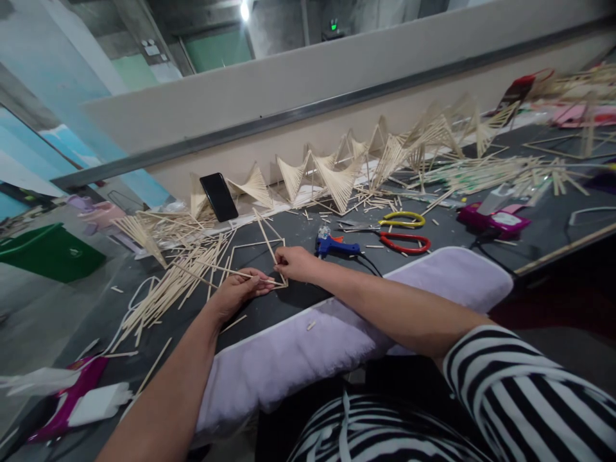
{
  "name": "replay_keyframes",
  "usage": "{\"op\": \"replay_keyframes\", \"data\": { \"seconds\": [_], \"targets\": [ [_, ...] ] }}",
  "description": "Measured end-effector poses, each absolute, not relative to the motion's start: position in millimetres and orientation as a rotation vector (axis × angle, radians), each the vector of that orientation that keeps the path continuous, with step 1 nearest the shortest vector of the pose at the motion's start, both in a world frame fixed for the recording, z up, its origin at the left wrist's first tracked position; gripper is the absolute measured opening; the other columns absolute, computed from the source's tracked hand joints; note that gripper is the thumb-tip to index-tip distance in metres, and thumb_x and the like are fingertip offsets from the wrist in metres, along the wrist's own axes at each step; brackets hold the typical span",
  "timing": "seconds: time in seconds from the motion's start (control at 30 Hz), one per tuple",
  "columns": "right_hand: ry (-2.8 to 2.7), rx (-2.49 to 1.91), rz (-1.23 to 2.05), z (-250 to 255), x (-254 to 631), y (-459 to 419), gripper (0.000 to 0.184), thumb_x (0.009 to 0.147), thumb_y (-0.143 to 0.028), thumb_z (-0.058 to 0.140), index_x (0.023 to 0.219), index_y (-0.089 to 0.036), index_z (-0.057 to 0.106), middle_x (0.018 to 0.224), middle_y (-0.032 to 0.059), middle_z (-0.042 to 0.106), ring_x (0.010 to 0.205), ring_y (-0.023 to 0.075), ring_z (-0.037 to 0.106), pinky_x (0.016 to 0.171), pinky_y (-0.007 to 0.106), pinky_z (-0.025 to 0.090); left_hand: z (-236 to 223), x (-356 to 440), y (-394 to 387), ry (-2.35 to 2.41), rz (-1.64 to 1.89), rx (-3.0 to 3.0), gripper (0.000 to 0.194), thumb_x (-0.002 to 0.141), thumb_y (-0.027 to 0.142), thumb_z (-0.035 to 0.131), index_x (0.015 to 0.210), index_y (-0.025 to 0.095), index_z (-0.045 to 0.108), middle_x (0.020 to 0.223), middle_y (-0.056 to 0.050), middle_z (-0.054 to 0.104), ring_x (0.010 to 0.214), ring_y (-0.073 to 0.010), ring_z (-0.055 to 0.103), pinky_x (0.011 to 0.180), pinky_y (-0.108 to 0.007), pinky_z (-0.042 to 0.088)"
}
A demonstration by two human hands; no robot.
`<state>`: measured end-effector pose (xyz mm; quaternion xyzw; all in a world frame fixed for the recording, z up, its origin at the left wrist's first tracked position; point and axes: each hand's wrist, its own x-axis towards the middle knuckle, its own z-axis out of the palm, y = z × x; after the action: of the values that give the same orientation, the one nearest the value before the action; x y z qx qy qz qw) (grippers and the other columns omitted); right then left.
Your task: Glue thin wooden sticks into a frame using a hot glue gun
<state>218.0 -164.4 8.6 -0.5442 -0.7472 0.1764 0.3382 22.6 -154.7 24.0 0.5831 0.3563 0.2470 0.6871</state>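
Observation:
A small frame of thin wooden sticks (pixel 255 243) rests on the dark table in front of me. My left hand (pixel 245 286) pinches a wooden stick (pixel 219 268) whose right end lies at the frame's near right corner. Close by, my right hand (pixel 292 263) has its fingers closed at the frame's right side, on a stick (pixel 265 236) that slants up and away to the left. Exactly how the stick ends meet at that corner is hard to make out. Just right of my right hand lies a blue glue gun (pixel 337 244).
Loose sticks (pixel 168 292) pile up on the left. Twisted stick models (pixel 337 176) line the wall, beside a leaning phone (pixel 219 197). Yellow-handled scissors (pixel 402 219) and a red-handled cutting tool (pixel 405 242) lie right. A lilac cushion (pixel 298 359) covers the near edge.

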Motion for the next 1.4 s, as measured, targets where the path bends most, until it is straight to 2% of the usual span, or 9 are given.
{"op": "replay_keyframes", "data": {
  "seconds": [1.4],
  "targets": [
    [-1.951, -1.428, 0.481, 8.9, 218.3, -165.0, 0.005, 0.071, -0.022, 0.055, 0.073, -0.018, 0.057, 0.058, -0.0034, 0.055, 0.056, 0.0084, 0.047, 0.051, 0.019, 0.027, 23.9, 29.0, -160.0, 0.816, 0.625, 1.364, 0.022, 0.071, 0.030, 0.063, 0.086, 0.014, 0.058, 0.090, -0.009, 0.068, 0.086, -0.0207, 0.064, 0.087, -0.037, 0.046]
  ]
}}
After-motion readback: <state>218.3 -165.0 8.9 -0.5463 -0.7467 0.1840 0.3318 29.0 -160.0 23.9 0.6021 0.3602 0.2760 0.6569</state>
